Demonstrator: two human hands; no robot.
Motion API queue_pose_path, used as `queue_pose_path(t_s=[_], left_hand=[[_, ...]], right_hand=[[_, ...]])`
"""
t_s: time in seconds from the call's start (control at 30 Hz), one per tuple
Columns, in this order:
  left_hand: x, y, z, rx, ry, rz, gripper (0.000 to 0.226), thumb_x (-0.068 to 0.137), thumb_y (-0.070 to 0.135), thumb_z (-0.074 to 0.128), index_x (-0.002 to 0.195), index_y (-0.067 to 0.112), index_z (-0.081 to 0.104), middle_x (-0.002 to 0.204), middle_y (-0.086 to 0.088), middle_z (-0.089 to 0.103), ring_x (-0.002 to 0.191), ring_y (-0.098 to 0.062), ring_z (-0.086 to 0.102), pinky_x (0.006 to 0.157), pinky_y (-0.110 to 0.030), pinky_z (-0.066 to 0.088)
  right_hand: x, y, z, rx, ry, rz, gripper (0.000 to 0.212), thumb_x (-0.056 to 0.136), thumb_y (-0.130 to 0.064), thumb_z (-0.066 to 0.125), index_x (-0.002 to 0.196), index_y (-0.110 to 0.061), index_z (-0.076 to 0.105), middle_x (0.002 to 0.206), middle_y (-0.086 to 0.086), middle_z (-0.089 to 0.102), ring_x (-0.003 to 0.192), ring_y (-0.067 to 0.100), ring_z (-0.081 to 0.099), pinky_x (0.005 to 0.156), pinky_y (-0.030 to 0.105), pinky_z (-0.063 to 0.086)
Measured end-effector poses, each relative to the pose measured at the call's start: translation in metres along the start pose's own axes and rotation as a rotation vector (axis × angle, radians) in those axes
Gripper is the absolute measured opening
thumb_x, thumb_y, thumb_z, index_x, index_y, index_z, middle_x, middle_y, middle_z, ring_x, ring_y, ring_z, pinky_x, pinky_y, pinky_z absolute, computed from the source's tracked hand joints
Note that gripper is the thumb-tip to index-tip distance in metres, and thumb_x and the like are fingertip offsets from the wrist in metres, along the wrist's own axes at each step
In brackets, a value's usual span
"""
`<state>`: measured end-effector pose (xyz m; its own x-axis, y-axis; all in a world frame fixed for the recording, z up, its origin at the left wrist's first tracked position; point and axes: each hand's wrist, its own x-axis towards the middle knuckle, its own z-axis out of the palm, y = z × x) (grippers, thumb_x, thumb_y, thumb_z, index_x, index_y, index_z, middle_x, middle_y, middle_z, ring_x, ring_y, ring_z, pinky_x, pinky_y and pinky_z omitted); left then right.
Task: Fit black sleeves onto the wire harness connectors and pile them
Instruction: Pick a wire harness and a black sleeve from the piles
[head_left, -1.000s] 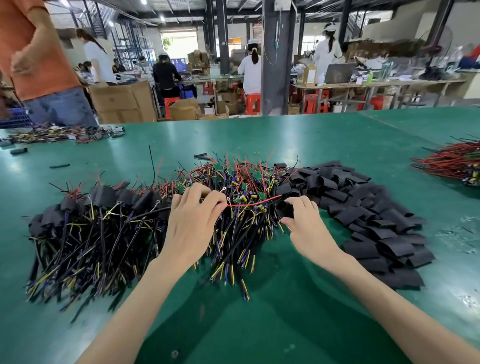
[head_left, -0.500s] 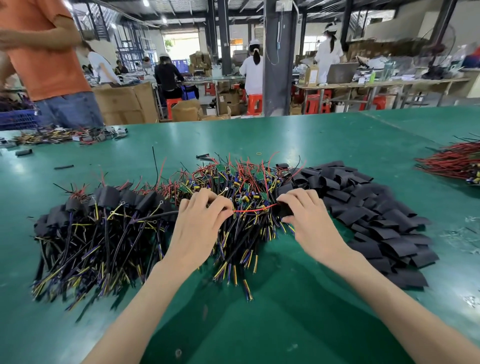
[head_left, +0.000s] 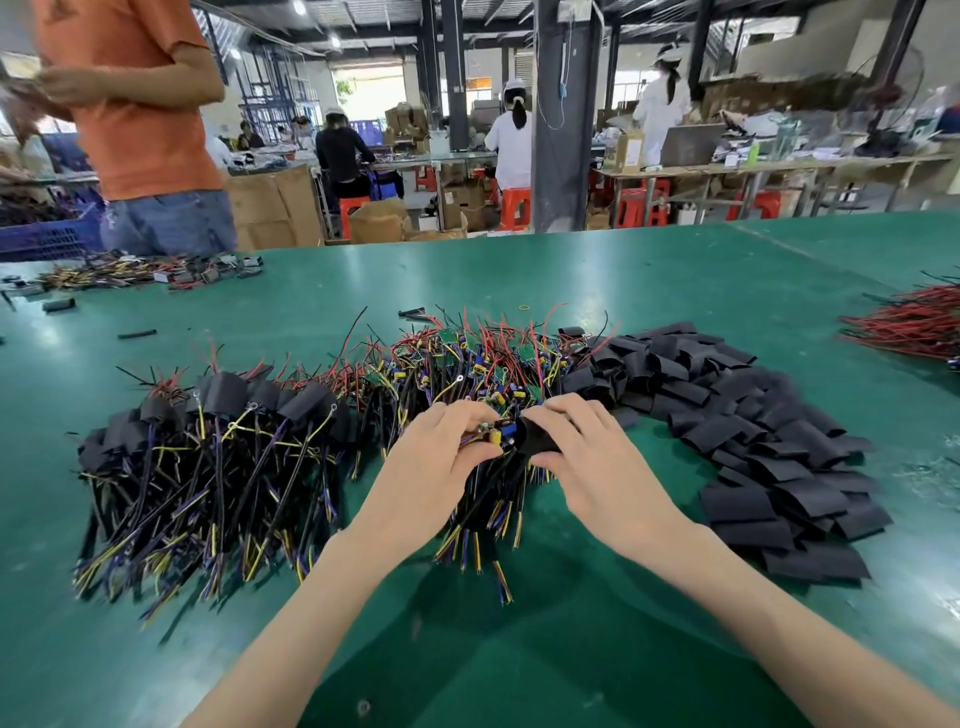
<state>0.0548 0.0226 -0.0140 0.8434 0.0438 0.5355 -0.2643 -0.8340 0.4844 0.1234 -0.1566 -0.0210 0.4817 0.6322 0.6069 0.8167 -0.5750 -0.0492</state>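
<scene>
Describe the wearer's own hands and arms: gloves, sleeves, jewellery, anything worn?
Nothing worn shows. The left hand and right hand are bare: no gloves or rings. The left forearm and right forearm are bare too, with no watch, wristband or sleeve edge within the frame.

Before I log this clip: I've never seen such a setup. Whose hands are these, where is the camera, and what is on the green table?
No machine: a person works bare-handed, filmed by one head-worn camera looking forward and down. The left hand pinches a wire harness at its component end; the right hand holds a black sleeve against it. On the green table lie sleeved harnesses at left, bare harnesses in the middle, loose sleeves at right, and a red wire bundle far right.
</scene>
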Motion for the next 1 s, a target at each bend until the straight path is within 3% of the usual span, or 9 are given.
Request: queue_pose_path(t_s=[0.2,0.33,0.53,0.7,0.87,1.0], left_hand=[[-0.0010,0.0020,0.0000,-0.019,0.008,0.001,0.027,0.087,0.017,0.066,0.113,0.017,0.062,0.099,0.010,0.056,0.096,-0.013,0.055,0.088,-0.016,0.037],[-0.0016,0.0043,0.0003,-0.023,-0.009,0.007,0.027,0.087,0.017,0.065,0.113,0.017,0.062,0.100,0.008,0.059,0.097,-0.016,0.055,0.089,-0.024,0.040],[0.0012,0.0067,-0.0037,0.011,-0.039,0.090,0.022,0.087,0.015,0.065,0.109,0.012,0.066,0.093,0.002,0.059,0.089,-0.018,0.055,0.084,-0.032,0.044],[0.0007,0.0053,-0.0004,-0.002,-0.029,0.067,0.027,0.084,0.018,0.068,0.111,0.011,0.065,0.088,0.004,0.057,0.085,-0.012,0.053,0.081,-0.025,0.043],[-0.0007,0.0046,0.0048,-0.120,-0.049,-0.016,0.025,0.080,0.019,0.074,0.101,0.019,0.061,0.091,0.012,0.060,0.091,0.005,0.054,0.080,-0.003,0.038],[0.0015,0.0025,0.0001,-0.191,-0.052,-0.026,0.032,0.084,0.009,0.069,0.111,0.022,0.060,0.087,0.017,0.063,0.088,0.007,0.058,0.082,-0.002,0.037]], right_hand=[[-0.0004,-0.0027,-0.0056,0.034,-0.028,0.015,0.039,0.080,-0.013,0.072,0.117,-0.007,0.060,0.111,0.010,0.059,0.073,0.029,0.061,0.064,0.038,0.051],[-0.0001,-0.0036,-0.0085,0.025,-0.049,-0.016,0.040,0.076,-0.012,0.076,0.113,-0.008,0.062,0.107,0.009,0.061,0.069,0.025,0.061,0.061,0.034,0.051],[-0.0013,0.0041,-0.0065,0.199,-0.072,0.038,0.035,0.090,-0.014,0.059,0.125,-0.013,0.055,0.121,0.002,0.050,0.092,0.028,0.057,0.081,0.043,0.047],[-0.0003,0.0041,-0.0072,0.332,-0.157,0.039,0.035,0.092,-0.018,0.057,0.127,-0.014,0.053,0.121,-0.002,0.048,0.098,0.030,0.055,0.088,0.044,0.043],[-0.0001,0.0023,-0.0079,0.285,-0.169,0.013,0.035,0.092,-0.018,0.056,0.127,-0.014,0.053,0.123,0.000,0.049,0.099,0.030,0.056,0.087,0.042,0.044],[0.0023,0.0029,-0.0097,0.225,-0.153,0.012,0.034,0.093,-0.018,0.056,0.126,-0.014,0.054,0.121,0.001,0.049,0.095,0.030,0.057,0.085,0.043,0.045]])
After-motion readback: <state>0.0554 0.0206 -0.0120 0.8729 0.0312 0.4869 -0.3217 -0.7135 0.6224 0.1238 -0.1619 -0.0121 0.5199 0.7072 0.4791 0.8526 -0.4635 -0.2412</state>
